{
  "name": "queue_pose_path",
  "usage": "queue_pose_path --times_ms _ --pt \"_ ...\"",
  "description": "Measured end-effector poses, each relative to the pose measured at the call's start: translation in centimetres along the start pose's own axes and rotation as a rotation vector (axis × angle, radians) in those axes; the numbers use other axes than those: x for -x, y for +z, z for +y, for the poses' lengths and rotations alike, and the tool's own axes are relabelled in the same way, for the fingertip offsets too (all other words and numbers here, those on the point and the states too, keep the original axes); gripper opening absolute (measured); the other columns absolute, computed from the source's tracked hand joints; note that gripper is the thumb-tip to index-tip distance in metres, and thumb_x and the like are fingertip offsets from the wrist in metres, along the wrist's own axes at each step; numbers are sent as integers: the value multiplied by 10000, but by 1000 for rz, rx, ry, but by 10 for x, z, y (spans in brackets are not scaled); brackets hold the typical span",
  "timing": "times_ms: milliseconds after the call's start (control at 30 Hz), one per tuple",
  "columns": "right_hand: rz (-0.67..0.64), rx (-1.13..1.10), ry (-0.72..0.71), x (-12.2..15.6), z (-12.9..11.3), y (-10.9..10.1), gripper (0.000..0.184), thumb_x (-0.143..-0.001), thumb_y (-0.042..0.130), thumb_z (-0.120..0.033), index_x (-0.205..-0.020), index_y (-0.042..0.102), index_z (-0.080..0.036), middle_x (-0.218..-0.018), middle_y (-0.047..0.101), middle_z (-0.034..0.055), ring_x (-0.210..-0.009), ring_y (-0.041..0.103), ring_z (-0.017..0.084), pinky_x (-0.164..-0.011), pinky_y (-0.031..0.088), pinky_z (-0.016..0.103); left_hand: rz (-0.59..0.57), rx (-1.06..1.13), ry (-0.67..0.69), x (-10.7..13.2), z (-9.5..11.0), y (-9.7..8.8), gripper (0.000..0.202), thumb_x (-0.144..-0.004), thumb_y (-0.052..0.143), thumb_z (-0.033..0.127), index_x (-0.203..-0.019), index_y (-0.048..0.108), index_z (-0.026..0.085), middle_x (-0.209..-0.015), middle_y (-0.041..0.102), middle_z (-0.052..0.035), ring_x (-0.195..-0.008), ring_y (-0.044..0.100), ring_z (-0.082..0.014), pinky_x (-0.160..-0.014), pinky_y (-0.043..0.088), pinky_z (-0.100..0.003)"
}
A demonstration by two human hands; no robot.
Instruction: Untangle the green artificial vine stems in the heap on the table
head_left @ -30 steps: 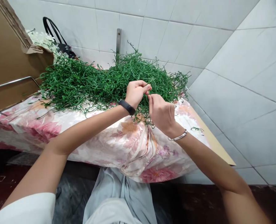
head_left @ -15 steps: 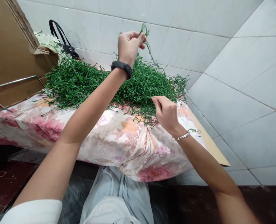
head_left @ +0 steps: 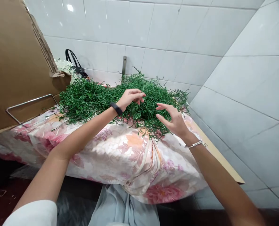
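A wide heap of green artificial stems [head_left: 92, 97] lies on a table covered with a flowered cloth [head_left: 120, 147]. Over the middle of the heap, my left hand [head_left: 129, 98] has its fingers drawn together, with a blurred green artificial stem [head_left: 136, 112] at them; its ends merge with the pile behind. My right hand [head_left: 173, 118] hovers at the heap's right front, thumb and fingers apart, holding nothing. A dark band circles my left wrist and a silvery bracelet my right.
To the left stands a large cardboard box [head_left: 14, 56] with a bent metal wire frame [head_left: 31, 100] before it. White flowers [head_left: 65, 66] and a black-handled bag [head_left: 81, 71] sit behind the heap. Tiled walls [head_left: 167, 34] close off the back and right.
My left hand has come down from above the heap to just over it. My right hand has opened from a pinch. The view has tilted upward a little.
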State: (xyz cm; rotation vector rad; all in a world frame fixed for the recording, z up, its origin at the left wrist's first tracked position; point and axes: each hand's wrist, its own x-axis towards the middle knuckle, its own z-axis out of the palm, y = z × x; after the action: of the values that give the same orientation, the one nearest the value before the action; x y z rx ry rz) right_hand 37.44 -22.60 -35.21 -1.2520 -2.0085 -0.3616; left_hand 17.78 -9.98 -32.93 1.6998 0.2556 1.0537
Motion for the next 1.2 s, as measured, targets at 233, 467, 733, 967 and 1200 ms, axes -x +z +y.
queue_pose_path --times_ms 233,467,733,967,1200 --pt "45 184 -91 -8 4 -22 252 -822 528 -276 -1053 572 -186 -1075 563 39 -1030 512 155 -900 380 347 -116 81 -170 35 -22 4 256 -753 607 283 -899 609 72 -761 642 -76 -620 574 -83 -652 468 -233" --pt "71 -48 -8 -33 -8 -45 185 -837 501 -303 -866 618 -162 -838 610 36 -773 560 101 -711 448 264 -120 168 -222 49 -28 13 242 -786 571 255 -937 581 66 -841 653 -110 -655 600 -95 -694 483 -247" --pt "-6 -8 -153 -31 -14 13 424 -886 382 -335 -535 487 -123 -534 469 18 -545 397 63 -618 335 251 -172 292 -170 54 -39 21 351 -785 564 166 -1123 496 101 -1050 614 -130 -919 606 -137 -891 449 -313" --pt "-47 -173 -14 -6 -18 35 267 -836 504 -378 -761 555 -127 -728 569 22 -679 500 73 -665 397 227 -179 284 -59 53 -26 19 666 -690 595 85 -1309 378 199 -1330 433 -97 -1255 393 -168 -1088 287 -319" --pt "-139 -306 124 -5 -22 38 230 -778 586 -350 -806 622 -125 -777 605 18 -684 528 71 -651 417 216 -218 165 91 55 -23 18 769 -703 620 118 -1376 267 234 -1395 344 -84 -1301 322 -170 -1088 279 -310"
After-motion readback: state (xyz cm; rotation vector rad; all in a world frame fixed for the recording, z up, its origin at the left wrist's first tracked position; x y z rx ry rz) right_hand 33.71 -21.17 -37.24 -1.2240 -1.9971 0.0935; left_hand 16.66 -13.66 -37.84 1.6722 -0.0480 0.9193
